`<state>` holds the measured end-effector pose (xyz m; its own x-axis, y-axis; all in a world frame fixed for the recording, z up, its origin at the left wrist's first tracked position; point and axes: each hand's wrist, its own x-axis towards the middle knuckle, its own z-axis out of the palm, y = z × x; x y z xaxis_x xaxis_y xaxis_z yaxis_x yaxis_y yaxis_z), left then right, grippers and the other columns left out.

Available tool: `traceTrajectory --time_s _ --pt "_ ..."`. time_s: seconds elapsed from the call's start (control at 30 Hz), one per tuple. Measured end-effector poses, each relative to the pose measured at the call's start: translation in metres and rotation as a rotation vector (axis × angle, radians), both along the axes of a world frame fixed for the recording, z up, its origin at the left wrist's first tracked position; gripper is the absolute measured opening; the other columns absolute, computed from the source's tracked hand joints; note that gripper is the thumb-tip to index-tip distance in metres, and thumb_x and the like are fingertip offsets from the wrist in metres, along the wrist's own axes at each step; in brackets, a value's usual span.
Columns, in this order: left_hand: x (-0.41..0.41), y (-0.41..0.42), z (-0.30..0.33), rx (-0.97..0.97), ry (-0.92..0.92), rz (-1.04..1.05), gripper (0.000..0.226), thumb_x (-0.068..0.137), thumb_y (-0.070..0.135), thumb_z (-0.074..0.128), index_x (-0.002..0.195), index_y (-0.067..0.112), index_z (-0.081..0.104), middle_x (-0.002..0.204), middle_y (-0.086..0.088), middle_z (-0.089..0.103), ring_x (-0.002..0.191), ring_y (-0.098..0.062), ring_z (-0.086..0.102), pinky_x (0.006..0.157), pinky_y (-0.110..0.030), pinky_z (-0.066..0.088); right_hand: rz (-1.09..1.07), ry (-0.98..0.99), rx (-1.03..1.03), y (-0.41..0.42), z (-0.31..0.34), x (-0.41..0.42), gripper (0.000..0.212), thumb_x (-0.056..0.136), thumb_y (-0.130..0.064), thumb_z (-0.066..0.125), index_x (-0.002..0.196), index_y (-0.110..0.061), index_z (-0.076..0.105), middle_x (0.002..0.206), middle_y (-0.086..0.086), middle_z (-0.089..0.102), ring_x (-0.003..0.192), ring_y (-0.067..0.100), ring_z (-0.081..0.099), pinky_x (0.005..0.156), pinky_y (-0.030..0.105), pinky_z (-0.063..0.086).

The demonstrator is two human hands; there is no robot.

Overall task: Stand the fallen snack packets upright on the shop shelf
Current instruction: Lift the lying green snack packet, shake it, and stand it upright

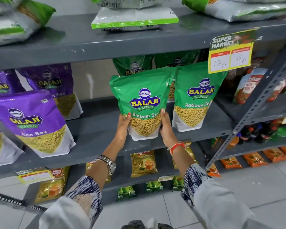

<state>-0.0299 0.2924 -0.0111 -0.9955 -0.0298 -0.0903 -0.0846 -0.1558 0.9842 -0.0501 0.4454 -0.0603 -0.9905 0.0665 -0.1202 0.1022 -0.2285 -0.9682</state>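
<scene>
L hand (pixel 124 125) & R hand (pixel 165 128) both pressed on lower sides of green packet (pixel 141 104), upright at shelf (pixel 96 138) front edge, just beside 2nd green packet (pixel 197 96). Tip: seat base flat, push back a bit, release both sides evenly so it won't tip fwd.

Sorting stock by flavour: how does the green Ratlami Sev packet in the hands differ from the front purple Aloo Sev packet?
The Ratlami Sev packet is green; the Aloo Sev packet is purple. The green one is gripped at its lower sides by the left hand and right hand; the purple one stands untouched, leaning. Both carry the Balaji Wafers logo and a window showing yellow sev.
</scene>
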Motion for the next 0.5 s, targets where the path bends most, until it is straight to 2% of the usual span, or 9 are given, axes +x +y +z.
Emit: traceTrajectory --time_s 0.13,0.27,0.4,0.47,0.5 --pt "-0.005 0.003 -0.002 0.002 -0.028 0.019 0.047 0.093 0.027 0.043 0.137 0.018 0.031 0.139 -0.010 0.048 0.123 -0.026 0.050 0.104 -0.050 0.041 0.010 0.004 -0.009 0.004 0.007 0.002 0.093 0.065 -0.085 0.048 0.142 -0.036 0.031 0.153 -0.001 0.036 0.141 0.020 0.032 0.117 0.054 0.023" --pt "-0.005 0.005 -0.003 -0.013 -0.038 0.040 0.047 0.092 0.028 0.044 0.137 0.019 0.031 0.139 -0.009 0.048 0.123 -0.026 0.050 0.104 -0.050 0.041 0.024 0.016 -0.027 0.004 0.013 0.002 0.090 0.065 -0.083 0.049 0.139 -0.033 0.035 0.150 0.001 0.039 0.139 0.021 0.035 0.116 0.054 0.025" --pt "-0.004 0.008 -0.003 0.005 -0.010 0.051 0.046 0.092 0.025 0.044 0.136 0.018 0.031 0.140 -0.009 0.047 0.121 -0.024 0.050 0.104 -0.049 0.041 0.032 -0.013 -0.011 0.006 0.005 -0.008 0.104 0.060 -0.087 0.049 0.145 -0.030 0.028 0.154 0.002 0.032 0.141 0.022 0.031 0.116 0.054 0.024" --pt "-0.003 0.010 -0.003 0.009 0.003 0.060 0.044 0.093 0.023 0.042 0.136 0.018 0.031 0.140 -0.009 0.046 0.116 -0.020 0.052 0.101 -0.043 0.044 0.015 -0.017 0.023 0.006 0.010 -0.005 0.098 0.066 -0.083 0.047 0.143 -0.025 0.032 0.151 0.004 0.038 0.139 0.023 0.035 0.116 0.049 0.027" --pt "-0.001 0.011 -0.002 0.008 0.014 0.074 0.043 0.094 0.022 0.040 0.136 0.017 0.031 0.140 -0.008 0.046 0.111 -0.014 0.054 0.097 -0.035 0.046 -0.009 -0.004 0.051 0.006 0.014 0.000 0.089 0.072 -0.077 0.044 0.140 -0.021 0.037 0.146 0.004 0.043 0.136 0.022 0.039 0.114 0.045 0.030"
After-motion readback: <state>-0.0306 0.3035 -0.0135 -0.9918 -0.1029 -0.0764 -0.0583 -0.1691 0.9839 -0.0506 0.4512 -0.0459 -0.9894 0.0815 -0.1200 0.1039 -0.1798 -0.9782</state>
